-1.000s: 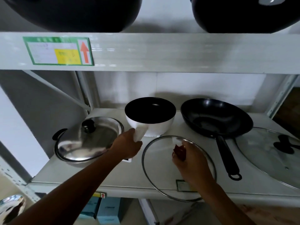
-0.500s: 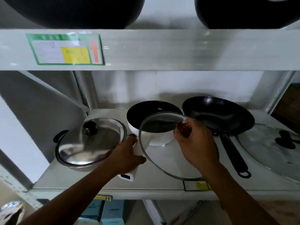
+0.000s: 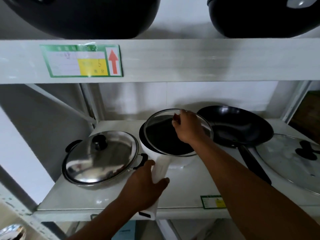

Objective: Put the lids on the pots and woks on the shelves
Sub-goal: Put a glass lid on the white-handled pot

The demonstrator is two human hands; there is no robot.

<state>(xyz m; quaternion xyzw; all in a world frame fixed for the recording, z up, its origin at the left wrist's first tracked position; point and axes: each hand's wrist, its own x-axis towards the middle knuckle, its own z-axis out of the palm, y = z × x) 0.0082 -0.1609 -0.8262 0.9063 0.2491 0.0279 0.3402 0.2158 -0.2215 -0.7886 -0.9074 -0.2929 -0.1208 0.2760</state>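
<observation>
A white pot (image 3: pixel 150 149) with a dark inside stands mid-shelf, its white handle pointing toward me. My left hand (image 3: pixel 147 184) grips that handle. My right hand (image 3: pixel 187 129) holds the brown knob of a glass lid (image 3: pixel 161 135), which lies tilted over the pot's mouth, shifted slightly right. To the left sits a steel pot covered by a steel lid (image 3: pixel 100 156) with a black knob. At the right, an open black wok (image 3: pixel 237 127) rests with its long handle toward me, beside a large glass lid (image 3: pixel 287 161) lying flat on the shelf.
The white shelf (image 3: pixel 103 198) carries a price tag at its front edge. The upper shelf beam (image 3: pixel 190 61) with a green label hangs close above, holding two black woks (image 3: pixel 90 16). A diagonal brace and posts stand at the left.
My right hand lifted the glass lid off the shelf front and carried it back over the white pot. My left hand slid down the pot's handle and kept its grip.
</observation>
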